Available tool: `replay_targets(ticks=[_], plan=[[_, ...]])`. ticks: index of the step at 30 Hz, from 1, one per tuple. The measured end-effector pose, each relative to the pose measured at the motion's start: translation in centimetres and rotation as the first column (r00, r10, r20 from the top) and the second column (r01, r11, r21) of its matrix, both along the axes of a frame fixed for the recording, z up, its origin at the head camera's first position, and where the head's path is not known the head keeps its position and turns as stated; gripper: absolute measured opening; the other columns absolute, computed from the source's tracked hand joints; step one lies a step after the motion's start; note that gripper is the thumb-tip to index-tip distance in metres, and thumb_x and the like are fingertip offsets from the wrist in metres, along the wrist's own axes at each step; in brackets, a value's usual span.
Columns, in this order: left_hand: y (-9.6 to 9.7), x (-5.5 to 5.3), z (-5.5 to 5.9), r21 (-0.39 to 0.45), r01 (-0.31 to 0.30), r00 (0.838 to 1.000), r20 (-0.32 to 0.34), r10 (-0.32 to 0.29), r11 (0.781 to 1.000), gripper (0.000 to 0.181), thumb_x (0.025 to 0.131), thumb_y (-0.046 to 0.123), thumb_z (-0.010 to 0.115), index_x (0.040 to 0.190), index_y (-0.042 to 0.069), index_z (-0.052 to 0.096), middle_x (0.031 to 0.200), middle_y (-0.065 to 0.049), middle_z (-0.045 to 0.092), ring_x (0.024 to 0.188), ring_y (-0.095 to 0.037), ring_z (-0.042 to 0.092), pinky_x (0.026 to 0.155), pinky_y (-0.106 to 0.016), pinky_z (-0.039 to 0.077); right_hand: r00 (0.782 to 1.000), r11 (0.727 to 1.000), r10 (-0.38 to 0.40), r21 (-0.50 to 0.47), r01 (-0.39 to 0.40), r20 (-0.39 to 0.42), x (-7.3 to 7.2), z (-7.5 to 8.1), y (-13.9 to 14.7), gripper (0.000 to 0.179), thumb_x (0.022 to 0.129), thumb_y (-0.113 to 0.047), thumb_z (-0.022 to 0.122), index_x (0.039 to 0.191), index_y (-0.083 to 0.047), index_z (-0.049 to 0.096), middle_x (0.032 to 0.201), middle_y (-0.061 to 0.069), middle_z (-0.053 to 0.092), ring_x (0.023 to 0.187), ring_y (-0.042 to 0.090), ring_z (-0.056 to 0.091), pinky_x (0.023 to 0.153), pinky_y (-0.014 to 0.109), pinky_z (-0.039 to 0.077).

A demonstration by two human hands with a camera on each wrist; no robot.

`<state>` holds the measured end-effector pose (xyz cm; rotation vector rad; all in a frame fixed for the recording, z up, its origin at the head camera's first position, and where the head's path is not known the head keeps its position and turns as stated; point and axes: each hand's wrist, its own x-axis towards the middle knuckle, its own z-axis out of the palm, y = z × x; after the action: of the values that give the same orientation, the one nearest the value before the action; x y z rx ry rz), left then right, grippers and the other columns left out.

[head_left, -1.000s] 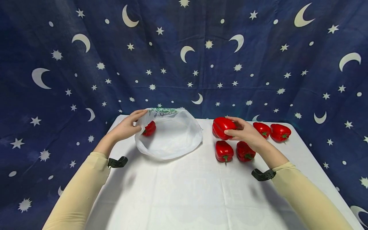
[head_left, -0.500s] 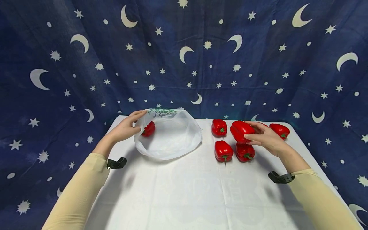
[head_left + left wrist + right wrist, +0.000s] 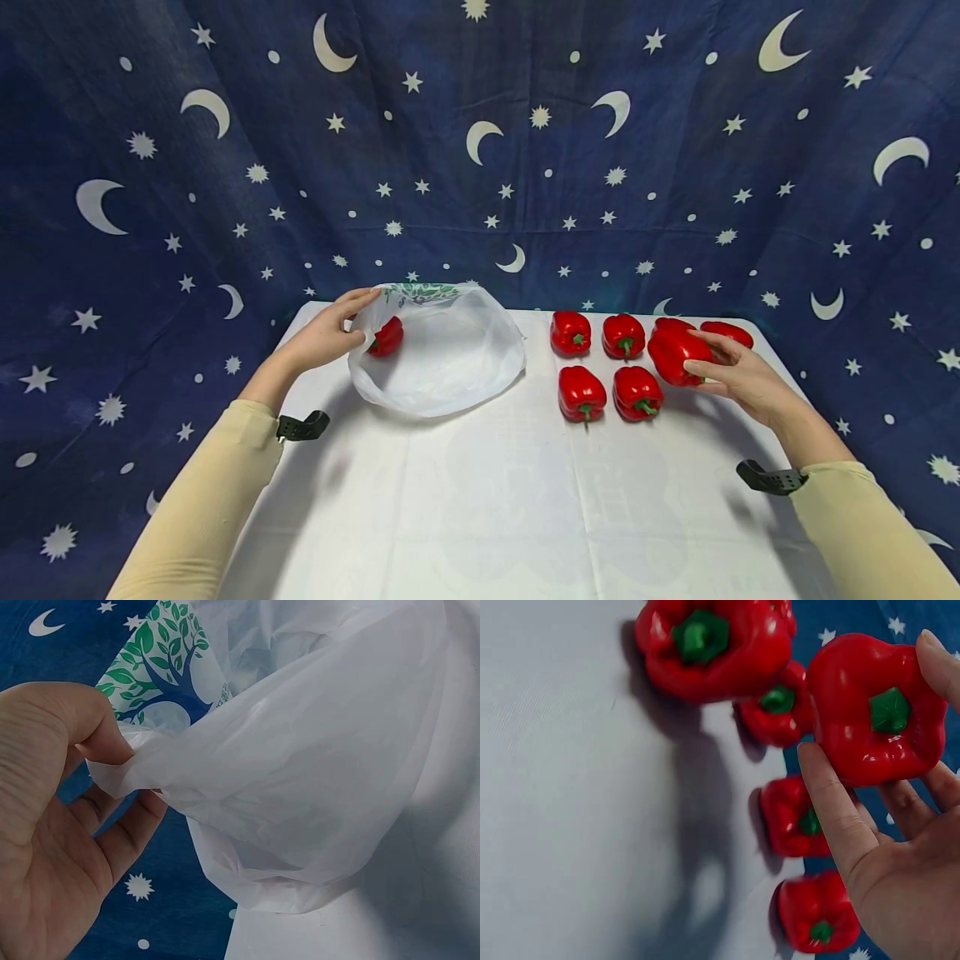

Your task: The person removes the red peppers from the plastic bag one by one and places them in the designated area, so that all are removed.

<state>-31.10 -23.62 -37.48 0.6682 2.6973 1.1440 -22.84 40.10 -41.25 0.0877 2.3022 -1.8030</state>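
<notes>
My left hand [image 3: 324,337] pinches the rim of a white plastic bag [image 3: 480,354] between thumb and fingers. The bag lies with its mouth wide, a green leaf-and-tree print [image 3: 161,664] showing on it. Inside, near the left side, rests a red bell pepper [image 3: 387,337]. At the right my right hand [image 3: 750,383] grips another red bell pepper [image 3: 675,354] between thumb and fingers, above the table; the right wrist view shows its green stem [image 3: 890,711] facing the camera. Partly hidden behind it in the head view is a further bell pepper [image 3: 670,322].
Two bell peppers, a back one [image 3: 570,333] and a front one [image 3: 581,392], stand right of the bag. Beside them are another back pepper [image 3: 623,336] and front pepper [image 3: 637,392]. One more pepper [image 3: 729,334] lies far right on the white-covered table [image 3: 480,508]. A blue curtain [image 3: 450,167] hangs behind.
My right hand has moved to the right with its bell pepper, past the back row, uncovering the peppers it hid before. My left hand stays at the bag's rim.
</notes>
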Motion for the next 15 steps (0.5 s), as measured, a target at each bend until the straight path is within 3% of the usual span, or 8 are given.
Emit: replay_targets(ticks=[4, 9, 12, 15], plan=[[0.0, 0.0, 0.0, 0.0, 0.002, 1.0, 0.0, -0.002, 1.0, 0.075, 0.095, 0.0, 0.051, 0.164, 0.02, 0.028, 0.167, -0.007, 0.021, 0.138, -0.037, 0.038, 0.108, -0.06, 0.039, 1.0, 1.0, 0.002, 0.015, -0.002, 0.013, 0.4, -0.9, 0.9, 0.085, 0.101, -0.023, 0.066, 0.164, -0.006, 0.011, 0.163, 0.027, 0.01, 0.129, 0.031, 0.036, 0.094, 0.042, 0.054], [0.0, 0.1, 0.0, 0.004, 0.004, 1.0, 0.001, -0.004, 1.0, 0.075, 0.095, -0.001, 0.051, 0.163, 0.02, 0.028, 0.167, -0.007, 0.021, 0.138, -0.037, 0.038, 0.107, -0.059, 0.04, 1.0, 0.999, 0.006, 0.045, -0.007, 0.016, 1.1, -2.2, 1.8, 0.08, 0.101, -0.024, 0.066, 0.163, -0.006, 0.017, 0.161, 0.028, 0.014, 0.116, 0.016, 0.049, 0.094, 0.042, 0.054], [0.0, 0.1, 0.0, 0.005, 0.002, 1.0, 0.006, -0.002, 1.0, 0.075, 0.094, -0.001, 0.05, 0.163, 0.019, 0.028, 0.167, -0.007, 0.021, 0.139, -0.038, 0.038, 0.108, -0.06, 0.039, 1.0, 0.998, -0.006, 0.058, 0.004, 0.029, 1.4, -2.9, 2.1, 0.083, 0.101, -0.026, 0.066, 0.162, -0.004, 0.016, 0.161, 0.03, 0.014, 0.123, 0.026, 0.048, 0.093, 0.042, 0.055], [0.0, 0.1, 0.0, 0.004, -0.001, 1.0, 0.008, 0.0, 1.0, 0.075, 0.094, -0.001, 0.05, 0.163, 0.019, 0.028, 0.167, -0.008, 0.021, 0.14, -0.038, 0.037, 0.108, -0.06, 0.038, 0.999, 0.997, -0.019, 0.069, 0.015, 0.049, 1.4, -3.5, 2.3, 0.087, 0.101, -0.027, 0.066, 0.162, -0.001, 0.011, 0.161, 0.032, 0.013, 0.133, 0.042, 0.037, 0.092, 0.042, 0.055]])
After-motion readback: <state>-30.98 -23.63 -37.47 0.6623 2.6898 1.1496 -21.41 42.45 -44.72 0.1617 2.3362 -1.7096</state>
